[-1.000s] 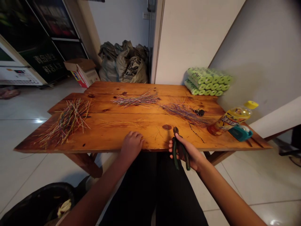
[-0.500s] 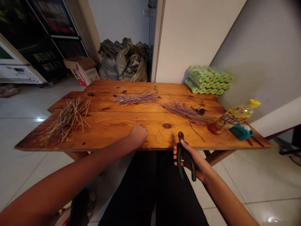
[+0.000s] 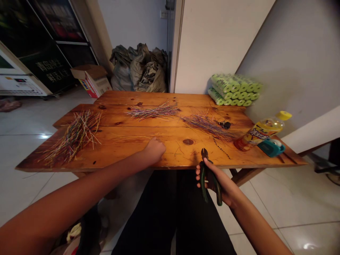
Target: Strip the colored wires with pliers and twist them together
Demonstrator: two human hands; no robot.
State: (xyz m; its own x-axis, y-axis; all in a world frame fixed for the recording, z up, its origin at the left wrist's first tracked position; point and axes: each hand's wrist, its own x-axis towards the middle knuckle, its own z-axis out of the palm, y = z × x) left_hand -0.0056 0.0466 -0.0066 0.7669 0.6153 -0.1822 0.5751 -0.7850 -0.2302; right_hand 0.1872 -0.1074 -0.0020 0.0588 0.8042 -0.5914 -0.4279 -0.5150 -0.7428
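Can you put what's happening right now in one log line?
left hand: over wooden table, palm hidden | right hand: holding pliers, handles apart | on table: piles of thin strands, yellow-capped bottle

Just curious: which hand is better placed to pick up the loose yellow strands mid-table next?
Left, I'd judge: the left hand is nearer those yellow strands, while the right hand holds pliers.

We are seeing dim, warm light, with the wooden table [image 3: 127, 152] glowing orange at its middle and fading darker toward its left corner. The pliers [image 3: 202, 177] are casting a faint shadow by the near edge. Floor tiles [image 3: 281, 202] are glinting beyond both ends; blackness is filling our view's upper right corner.
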